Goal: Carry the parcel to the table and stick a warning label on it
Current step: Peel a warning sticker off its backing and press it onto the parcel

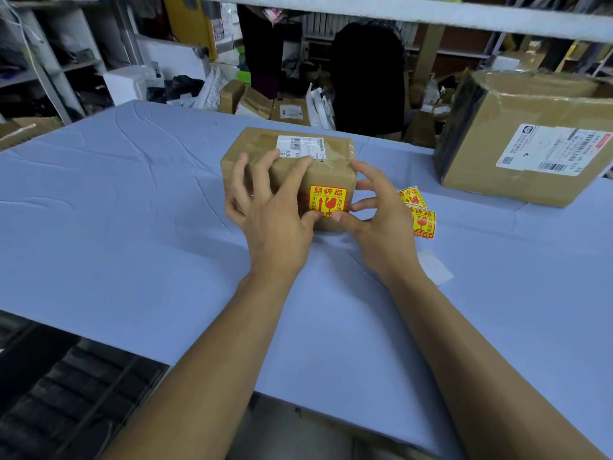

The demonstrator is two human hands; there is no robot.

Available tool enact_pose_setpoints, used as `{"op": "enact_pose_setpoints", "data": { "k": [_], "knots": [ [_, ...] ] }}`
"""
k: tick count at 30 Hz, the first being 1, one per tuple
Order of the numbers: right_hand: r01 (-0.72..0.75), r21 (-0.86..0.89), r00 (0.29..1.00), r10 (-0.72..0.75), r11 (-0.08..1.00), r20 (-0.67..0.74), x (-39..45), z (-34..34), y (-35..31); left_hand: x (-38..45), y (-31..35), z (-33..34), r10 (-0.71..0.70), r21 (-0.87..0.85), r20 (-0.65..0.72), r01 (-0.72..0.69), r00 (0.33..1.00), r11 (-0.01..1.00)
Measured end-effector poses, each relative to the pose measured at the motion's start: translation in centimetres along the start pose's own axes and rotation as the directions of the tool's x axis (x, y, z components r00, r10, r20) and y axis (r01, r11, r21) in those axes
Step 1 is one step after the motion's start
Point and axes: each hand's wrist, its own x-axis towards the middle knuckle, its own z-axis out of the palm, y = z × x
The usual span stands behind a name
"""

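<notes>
A small brown cardboard parcel (298, 161) wrapped in clear tape rests on the blue table (116, 227), with a white shipping label on its top. A yellow and red warning label (328, 199) is stuck on the side facing me. My left hand (268, 207) lies over the parcel's top and near side, fingers spread, thumb pressing the label's lower left corner. My right hand (374, 214) touches the parcel's right edge, thumb on the label's lower right corner.
More yellow warning labels (419, 212) lie on the table just right of my right hand, and a white backing strip (434, 267) lies nearer me. A large taped cardboard box (527, 137) stands at the far right. Shelves and piled parcels fill the background.
</notes>
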Motion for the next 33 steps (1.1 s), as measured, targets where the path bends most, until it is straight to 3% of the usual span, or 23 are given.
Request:
{"op": "enact_pose_setpoints", "data": {
  "k": [5, 10, 15, 20, 25, 30, 33],
  "knots": [
    [0.001, -0.025, 1.0, -0.001, 1.0, 0.01, -0.1, 0.1, 0.1, 0.0, -0.1, 0.2, 0.004, 0.015, -0.006, -0.004, 1.0, 1.0],
    [0.003, 0.033, 1.0, -0.002, 0.999, -0.02, 0.0, 0.2, 0.3, 0.2, -0.2, 0.5, -0.013, -0.067, -0.096, 0.006, 0.995, 0.998],
    [0.019, 0.006, 0.999, -0.018, 1.0, -0.038, -0.1, 0.3, 0.2, 0.1, -0.2, 0.3, -0.005, -0.013, -0.03, 0.005, 1.0, 1.0],
    [-0.016, 0.03, 0.999, 0.017, 0.999, -0.048, 0.0, 0.2, -0.2, 0.2, -0.3, 0.3, 0.002, -0.077, -0.093, -0.009, 0.996, 0.997],
    [0.026, 0.034, 0.994, -0.022, 0.999, -0.103, 0.0, 0.4, -0.4, 0.3, -0.2, 0.3, 0.0, -0.049, -0.047, -0.002, 0.999, 0.999],
    [-0.01, 0.029, 0.999, 0.011, 1.0, -0.046, -0.2, 0.5, -0.6, 0.1, -0.2, 0.4, 0.011, -0.105, -0.094, -0.021, 0.995, 0.994],
    [-0.023, 0.072, 1.0, 0.022, 0.997, 0.02, -0.3, 0.5, -0.8, 0.1, 0.0, 0.2, -0.142, -0.177, -0.103, 0.123, 0.984, 0.977]
  ]
}}
